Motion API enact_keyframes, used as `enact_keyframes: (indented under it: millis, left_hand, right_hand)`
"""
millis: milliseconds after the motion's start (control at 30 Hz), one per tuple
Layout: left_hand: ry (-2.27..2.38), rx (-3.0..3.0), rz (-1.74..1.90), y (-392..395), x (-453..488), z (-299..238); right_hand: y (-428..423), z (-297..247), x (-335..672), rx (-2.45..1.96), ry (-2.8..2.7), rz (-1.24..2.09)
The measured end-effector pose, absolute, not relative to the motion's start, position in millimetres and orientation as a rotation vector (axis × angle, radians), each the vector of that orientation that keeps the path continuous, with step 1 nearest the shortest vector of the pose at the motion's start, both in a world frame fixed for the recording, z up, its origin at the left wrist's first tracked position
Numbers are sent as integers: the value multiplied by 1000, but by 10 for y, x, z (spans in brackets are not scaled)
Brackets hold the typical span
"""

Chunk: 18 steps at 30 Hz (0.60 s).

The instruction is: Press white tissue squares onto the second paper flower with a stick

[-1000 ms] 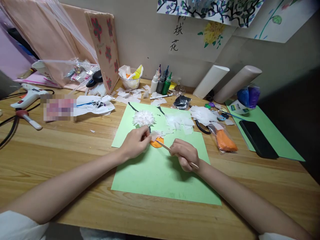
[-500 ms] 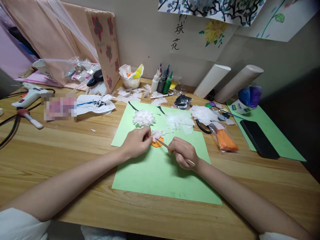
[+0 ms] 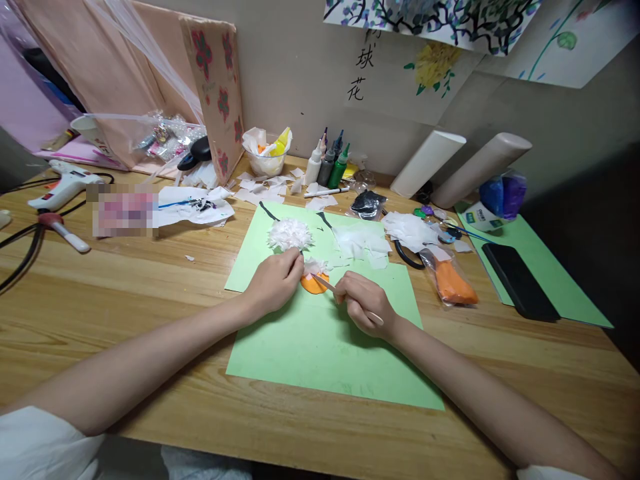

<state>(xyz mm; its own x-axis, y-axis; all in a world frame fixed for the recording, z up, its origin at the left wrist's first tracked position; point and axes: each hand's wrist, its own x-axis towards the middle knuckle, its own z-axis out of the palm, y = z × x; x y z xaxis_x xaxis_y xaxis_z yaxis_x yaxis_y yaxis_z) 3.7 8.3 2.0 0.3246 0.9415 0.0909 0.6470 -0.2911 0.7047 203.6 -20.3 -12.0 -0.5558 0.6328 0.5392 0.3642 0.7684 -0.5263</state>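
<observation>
The right hand (image 3: 367, 303) is gripping a stick (image 3: 326, 284) over the orange piece (image 3: 314, 287) between the hands; the left hand (image 3: 273, 283) is curling, its grasp impossible to tell

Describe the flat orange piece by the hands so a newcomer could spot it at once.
Find the light green sheet in the middle of the wooden table. On it, between the left hand and the right hand, lies the orange piece, with white paper at its far edge. Flat and rounded, it differs from the orange lump at the right, which sits in a clear bag.
</observation>
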Motion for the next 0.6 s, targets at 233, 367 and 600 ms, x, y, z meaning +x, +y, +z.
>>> enact_keyframes:
  millis: [233, 367, 600]
  left_hand:
    - [1369, 2001, 722, 67, 42, 41]
    - [1341, 2037, 702, 47, 35, 13]
    - [1479, 1933, 754, 55, 18, 10]
  right_hand:
    - [-225, -85, 2057, -711, -2121, 480]
    - [-220, -41, 2051, -778, -1978, 533]
    - [-131, -154, 1930, -799, -1590, 677]
